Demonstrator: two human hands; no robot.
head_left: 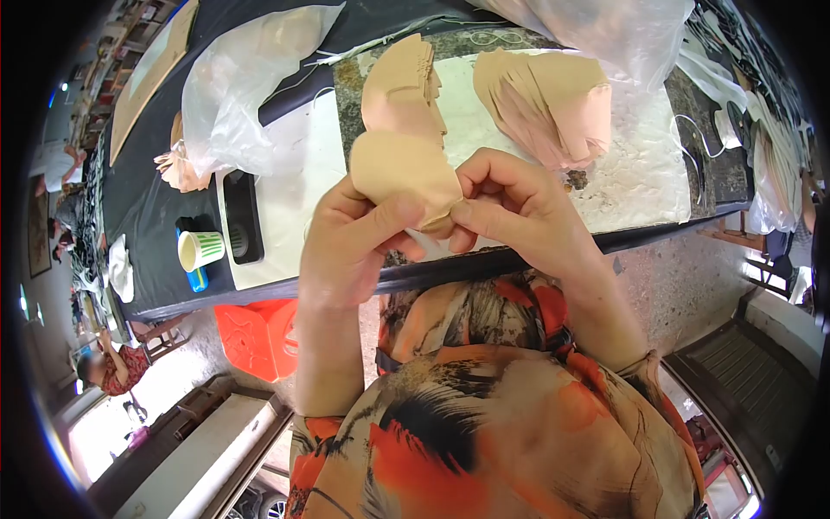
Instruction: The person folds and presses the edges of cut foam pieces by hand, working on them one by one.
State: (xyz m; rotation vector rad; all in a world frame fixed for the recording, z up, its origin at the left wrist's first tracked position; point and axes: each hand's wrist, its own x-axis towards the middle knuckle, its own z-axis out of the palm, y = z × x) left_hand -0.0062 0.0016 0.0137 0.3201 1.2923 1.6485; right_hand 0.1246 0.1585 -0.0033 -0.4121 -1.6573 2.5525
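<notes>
Between both hands, just above the table's near edge, is a tan rounded piece (402,173) of thin, flat material. My left hand (359,229) grips its lower left part, thumb on top. At its lower right corner my right hand (510,203) pinches the edge between thumb and fingers. Behind the held piece lies a fanned stack of similar tan pieces (402,91). A second, larger stack (553,104) rests on the white sheet (635,164) to the right. Fingertips under the held piece are partly hidden.
On the left of the dark table (156,229) are a plastic bag (251,86), a black tray (242,216), and a striped paper cup (201,250) beside a blue object. Another plastic bag (614,35) lies at the back right. A red stool (255,337) stands below the table.
</notes>
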